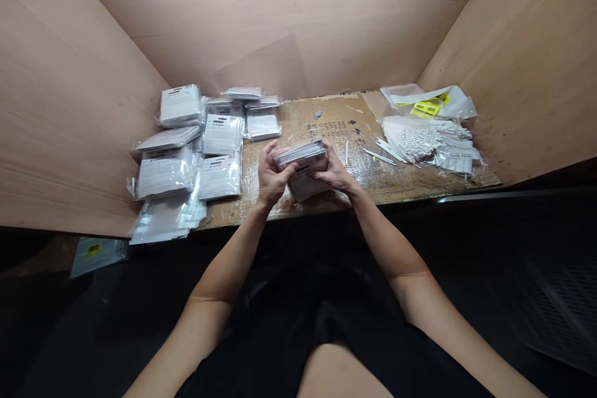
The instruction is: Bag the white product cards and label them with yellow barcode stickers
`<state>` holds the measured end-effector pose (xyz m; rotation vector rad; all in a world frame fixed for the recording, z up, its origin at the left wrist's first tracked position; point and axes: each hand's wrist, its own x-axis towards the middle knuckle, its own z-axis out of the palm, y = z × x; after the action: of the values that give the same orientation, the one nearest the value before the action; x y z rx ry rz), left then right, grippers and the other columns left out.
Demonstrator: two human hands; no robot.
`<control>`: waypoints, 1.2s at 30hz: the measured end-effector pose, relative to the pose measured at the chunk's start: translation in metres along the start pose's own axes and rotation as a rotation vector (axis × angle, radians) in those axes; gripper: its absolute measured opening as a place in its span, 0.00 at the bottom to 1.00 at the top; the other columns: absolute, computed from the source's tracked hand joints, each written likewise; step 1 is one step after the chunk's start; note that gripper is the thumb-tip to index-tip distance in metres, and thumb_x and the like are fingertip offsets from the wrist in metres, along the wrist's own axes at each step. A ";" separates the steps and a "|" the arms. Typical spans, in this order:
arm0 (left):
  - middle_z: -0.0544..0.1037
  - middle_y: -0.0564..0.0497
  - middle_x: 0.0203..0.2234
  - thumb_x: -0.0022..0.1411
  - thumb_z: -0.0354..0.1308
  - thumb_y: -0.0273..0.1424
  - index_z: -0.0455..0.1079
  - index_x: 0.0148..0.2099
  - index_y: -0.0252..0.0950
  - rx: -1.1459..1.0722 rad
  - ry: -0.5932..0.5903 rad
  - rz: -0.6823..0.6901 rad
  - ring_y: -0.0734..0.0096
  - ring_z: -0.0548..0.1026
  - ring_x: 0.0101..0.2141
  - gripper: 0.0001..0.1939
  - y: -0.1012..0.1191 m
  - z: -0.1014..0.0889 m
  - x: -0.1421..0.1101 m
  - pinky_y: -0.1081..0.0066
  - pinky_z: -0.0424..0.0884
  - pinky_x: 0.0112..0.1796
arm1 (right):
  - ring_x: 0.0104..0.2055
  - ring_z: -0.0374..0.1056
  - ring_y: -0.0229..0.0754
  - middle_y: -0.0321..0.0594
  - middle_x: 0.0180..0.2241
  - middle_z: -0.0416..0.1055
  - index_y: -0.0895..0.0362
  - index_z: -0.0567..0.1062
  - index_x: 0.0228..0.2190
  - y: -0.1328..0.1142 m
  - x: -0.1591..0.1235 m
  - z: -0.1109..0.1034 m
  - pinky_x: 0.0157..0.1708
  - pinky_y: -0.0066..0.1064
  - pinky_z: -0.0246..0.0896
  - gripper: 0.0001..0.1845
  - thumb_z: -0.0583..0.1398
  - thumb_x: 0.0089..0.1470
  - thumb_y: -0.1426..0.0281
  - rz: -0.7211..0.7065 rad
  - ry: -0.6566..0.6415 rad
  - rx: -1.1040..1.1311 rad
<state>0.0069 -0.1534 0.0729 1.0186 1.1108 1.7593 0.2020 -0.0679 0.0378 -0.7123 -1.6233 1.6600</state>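
Between my two hands is a stack of flat printed packets [305, 183], tilted up over the front part of the work surface. My left hand [275, 174] grips the stack's left side, thumb across the near face. On the opposite side my right hand [336, 171] is closed round the edge, its thumb also on the near face. Just right of the stack, a thin white stick [346, 153] lies on the surface. A small grey piece [318, 114] rests farther back.
Piles of similar packets in clear plastic [170, 171] crowd the left side. At the right lie a heap of white sticks [415, 137] and a clear bag with yellow labels [426, 107]. Wooden panels [289, 18] enclose the cardboard-covered surface [373, 183] on three sides.
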 end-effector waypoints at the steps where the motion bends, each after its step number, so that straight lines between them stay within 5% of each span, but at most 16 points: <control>1: 0.78 0.41 0.50 0.52 0.81 0.33 0.63 0.64 0.36 -0.058 -0.005 -0.053 0.59 0.79 0.48 0.43 0.002 -0.002 0.003 0.68 0.76 0.49 | 0.56 0.72 0.47 0.46 0.56 0.71 0.53 0.55 0.65 0.000 -0.001 -0.001 0.60 0.38 0.69 0.54 0.76 0.46 0.62 -0.012 0.003 0.011; 4: 0.79 0.38 0.49 0.49 0.77 0.27 0.66 0.59 0.35 -0.211 -0.009 -0.242 0.57 0.80 0.49 0.37 0.010 -0.010 0.013 0.71 0.78 0.44 | 0.56 0.72 0.47 0.45 0.56 0.72 0.54 0.62 0.60 0.000 -0.002 -0.003 0.59 0.36 0.69 0.47 0.77 0.45 0.63 -0.015 -0.015 0.036; 9: 0.81 0.38 0.44 0.46 0.70 0.18 0.67 0.56 0.33 -0.138 0.040 -0.328 0.55 0.82 0.47 0.34 0.015 -0.017 0.036 0.74 0.76 0.36 | 0.52 0.74 0.46 0.43 0.51 0.76 0.56 0.69 0.52 0.009 0.000 -0.002 0.55 0.35 0.71 0.37 0.77 0.45 0.63 0.037 -0.020 0.115; 14: 0.81 0.39 0.40 0.52 0.64 0.15 0.64 0.54 0.32 -0.068 0.238 -0.430 0.58 0.83 0.39 0.28 0.010 -0.011 0.050 0.73 0.77 0.33 | 0.54 0.76 0.47 0.45 0.53 0.77 0.56 0.72 0.54 -0.007 -0.009 0.001 0.56 0.37 0.73 0.39 0.79 0.43 0.64 0.118 0.036 0.209; 17: 0.81 0.36 0.42 0.57 0.64 0.15 0.64 0.55 0.31 0.024 0.338 -0.545 0.60 0.83 0.35 0.26 0.009 -0.013 0.014 0.75 0.76 0.29 | 0.51 0.78 0.50 0.50 0.53 0.79 0.57 0.74 0.53 -0.029 -0.046 -0.001 0.51 0.40 0.76 0.36 0.79 0.45 0.63 0.300 -0.076 0.287; 20: 0.80 0.33 0.46 0.54 0.71 0.17 0.66 0.57 0.30 -0.017 0.347 -0.665 0.52 0.84 0.40 0.30 0.011 -0.017 -0.062 0.68 0.82 0.35 | 0.47 0.79 0.50 0.53 0.50 0.80 0.60 0.76 0.53 -0.039 -0.106 0.001 0.47 0.39 0.77 0.34 0.78 0.47 0.64 0.499 -0.206 0.414; 23: 0.79 0.30 0.48 0.48 0.76 0.18 0.68 0.54 0.28 -0.130 0.368 -0.798 0.46 0.82 0.47 0.32 0.018 -0.015 -0.134 0.66 0.83 0.39 | 0.46 0.80 0.50 0.53 0.48 0.81 0.63 0.80 0.51 -0.039 -0.160 0.009 0.46 0.37 0.77 0.31 0.78 0.48 0.65 0.628 -0.220 0.539; 25: 0.79 0.30 0.48 0.49 0.77 0.19 0.69 0.52 0.28 -0.143 0.435 -0.840 0.46 0.82 0.47 0.30 0.022 -0.012 -0.159 0.65 0.83 0.39 | 0.45 0.80 0.48 0.52 0.47 0.82 0.62 0.81 0.50 -0.037 -0.179 0.016 0.47 0.34 0.76 0.28 0.77 0.50 0.65 0.666 -0.200 0.614; 29: 0.80 0.32 0.48 0.57 0.72 0.17 0.71 0.49 0.28 -0.110 0.541 -0.830 0.50 0.83 0.47 0.20 0.020 -0.009 -0.161 0.61 0.83 0.47 | 0.46 0.80 0.47 0.51 0.48 0.82 0.61 0.82 0.52 -0.030 -0.179 0.030 0.48 0.33 0.76 0.29 0.77 0.50 0.65 0.737 -0.312 0.670; 34: 0.80 0.33 0.46 0.70 0.66 0.19 0.74 0.45 0.27 -0.109 0.547 -0.791 0.55 0.83 0.46 0.04 0.011 -0.002 -0.152 0.67 0.83 0.46 | 0.48 0.80 0.49 0.52 0.48 0.81 0.63 0.82 0.51 -0.025 -0.158 0.033 0.51 0.37 0.76 0.31 0.79 0.46 0.66 0.815 -0.444 0.578; 36: 0.80 0.34 0.45 0.71 0.68 0.24 0.74 0.44 0.28 -0.131 0.540 -0.792 0.54 0.83 0.44 0.06 0.006 0.000 -0.154 0.65 0.84 0.46 | 0.47 0.80 0.50 0.52 0.48 0.82 0.63 0.82 0.50 -0.022 -0.154 0.031 0.51 0.37 0.76 0.31 0.79 0.45 0.66 0.833 -0.505 0.561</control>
<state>0.0605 -0.2952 0.0463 -0.0396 1.4374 1.4210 0.2728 -0.2095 0.0486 -0.7510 -1.0745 2.9310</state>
